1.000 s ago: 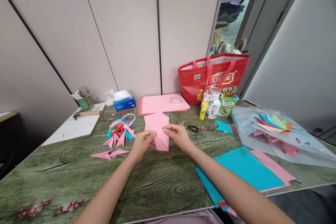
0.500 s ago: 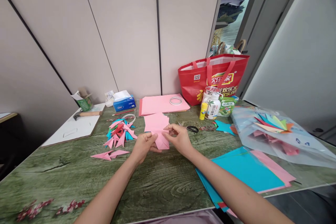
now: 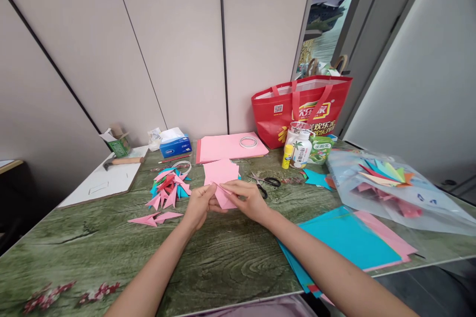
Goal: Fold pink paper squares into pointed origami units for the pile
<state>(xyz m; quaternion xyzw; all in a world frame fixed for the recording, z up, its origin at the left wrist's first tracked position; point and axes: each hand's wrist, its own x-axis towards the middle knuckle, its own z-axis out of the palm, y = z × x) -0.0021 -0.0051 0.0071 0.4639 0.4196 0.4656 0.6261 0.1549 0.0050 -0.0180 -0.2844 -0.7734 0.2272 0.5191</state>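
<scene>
Between my hands is a folded piece of pink paper (image 3: 225, 200), held just above the table. My left hand (image 3: 201, 203) grips its left side, thumb on top and fingers underneath. On the right side, my right hand (image 3: 247, 199) pinches the paper, its fingers lying over the upper part. Behind the hands lies a small stack of pink paper squares (image 3: 221, 170). Left of them is a pile of folded pink, blue and red paper pieces (image 3: 169, 188), with two pink folded pieces (image 3: 152, 219) in front. Black-handled scissors (image 3: 272, 181) lie beyond my right hand.
Blue and pink paper sheets (image 3: 345, 237) lie under my right forearm. A plastic bag (image 3: 439, 203) with folded pieces is at right. A red bag (image 3: 267, 119), white bottle (image 3: 302, 149) and glue stick (image 3: 286, 156) stand behind. A hammer (image 3: 126, 160) rests on a white board (image 3: 100, 183), far left.
My right hand has shifted left over the folded pink paper, bringing its fingers close to my left thumb. More of the scissors now shows.
</scene>
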